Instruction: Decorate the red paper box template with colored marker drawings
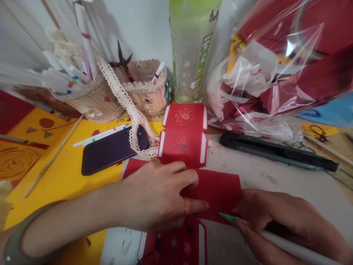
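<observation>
Lying across the red card [217,184] on a pale board [284,184] — left hand [162,191], palm hidden; I cannot tell if it grips anything. Right hand [289,217] grasps a green-tipped pen [226,217], tip at the card, tail cut off by the lower edge. Card's near panel also cropped. Green container [189,51] bears lettering — unreadable to me.
</observation>
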Motion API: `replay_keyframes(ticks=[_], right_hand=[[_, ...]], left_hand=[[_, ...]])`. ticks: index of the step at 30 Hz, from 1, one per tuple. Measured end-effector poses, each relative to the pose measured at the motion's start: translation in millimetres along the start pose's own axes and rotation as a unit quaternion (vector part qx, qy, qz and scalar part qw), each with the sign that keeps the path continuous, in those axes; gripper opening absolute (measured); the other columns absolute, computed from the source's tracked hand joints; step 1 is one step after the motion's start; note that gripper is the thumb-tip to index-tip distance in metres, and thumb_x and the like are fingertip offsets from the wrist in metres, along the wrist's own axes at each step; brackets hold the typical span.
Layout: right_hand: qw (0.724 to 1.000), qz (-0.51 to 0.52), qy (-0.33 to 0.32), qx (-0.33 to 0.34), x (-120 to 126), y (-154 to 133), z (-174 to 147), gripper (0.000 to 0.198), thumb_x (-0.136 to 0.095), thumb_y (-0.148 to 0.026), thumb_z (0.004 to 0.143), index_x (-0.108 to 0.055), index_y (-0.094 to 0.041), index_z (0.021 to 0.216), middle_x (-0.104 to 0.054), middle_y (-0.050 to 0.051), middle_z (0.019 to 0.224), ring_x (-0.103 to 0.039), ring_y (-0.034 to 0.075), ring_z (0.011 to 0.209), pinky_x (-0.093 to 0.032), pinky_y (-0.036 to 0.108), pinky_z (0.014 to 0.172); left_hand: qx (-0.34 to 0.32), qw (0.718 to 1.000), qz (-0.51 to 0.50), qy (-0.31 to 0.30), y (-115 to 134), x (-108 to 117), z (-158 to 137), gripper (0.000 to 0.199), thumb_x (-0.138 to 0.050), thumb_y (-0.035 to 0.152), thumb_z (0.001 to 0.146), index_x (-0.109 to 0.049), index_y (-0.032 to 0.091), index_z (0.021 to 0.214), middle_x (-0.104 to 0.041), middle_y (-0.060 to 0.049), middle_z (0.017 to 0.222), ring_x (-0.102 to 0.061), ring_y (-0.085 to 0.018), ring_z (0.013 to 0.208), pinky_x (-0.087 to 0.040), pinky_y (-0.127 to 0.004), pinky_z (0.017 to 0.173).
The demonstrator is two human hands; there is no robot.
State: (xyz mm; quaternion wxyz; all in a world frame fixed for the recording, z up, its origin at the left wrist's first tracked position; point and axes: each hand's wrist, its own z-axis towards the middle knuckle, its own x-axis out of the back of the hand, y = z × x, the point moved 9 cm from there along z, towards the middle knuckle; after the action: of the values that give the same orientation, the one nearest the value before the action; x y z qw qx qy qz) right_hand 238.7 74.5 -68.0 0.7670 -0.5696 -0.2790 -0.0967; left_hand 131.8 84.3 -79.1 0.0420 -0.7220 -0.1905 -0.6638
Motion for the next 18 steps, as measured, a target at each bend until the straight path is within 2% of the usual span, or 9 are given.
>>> replay_keyframes(ticks=[5,11,18], right_hand=[[1.000,-0.013,-0.004,-0.006,1,1,0,0.024,-0.054,-0.014,0.075,-0.041,-0.023,0.058,-0.047,-0.008,0.046,-0.042,0.007,0.039,-0.031,0.021,0.039],[0.995,-0.044,-0.088,0.024,-12,2,-3,0.024,-0.050,-0.009,0.076,-0.038,-0.023,0.060,-0.049,-0.007,0.048,-0.045,0.007,0.041,-0.033,0.019,0.040],[0.997,-0.029,-0.056,0.038,-6,0,-1,0.024,-0.049,-0.007,0.075,-0.037,-0.023,0.063,-0.048,-0.009,0.049,-0.045,0.006,0.041,-0.032,0.018,0.041]], left_hand=[[-0.003,1.000,-0.001,-0.006,0,1,0,0.033,-0.052,0.034,0.086,-0.055,0.037,0.119,-0.055,-0.002,0.097,-0.048,-0.018,0.078,-0.027,-0.024,0.047],[0.001,1.000,0.005,-0.007,0,1,0,0.032,-0.050,0.033,0.087,-0.055,0.038,0.119,-0.055,-0.001,0.098,-0.048,-0.018,0.078,-0.026,-0.025,0.046],[0.009,1.000,-0.001,-0.009,-1,1,0,0.033,-0.051,0.032,0.086,-0.054,0.039,0.119,-0.055,0.000,0.097,-0.049,-0.018,0.079,-0.023,-0.026,0.046]])
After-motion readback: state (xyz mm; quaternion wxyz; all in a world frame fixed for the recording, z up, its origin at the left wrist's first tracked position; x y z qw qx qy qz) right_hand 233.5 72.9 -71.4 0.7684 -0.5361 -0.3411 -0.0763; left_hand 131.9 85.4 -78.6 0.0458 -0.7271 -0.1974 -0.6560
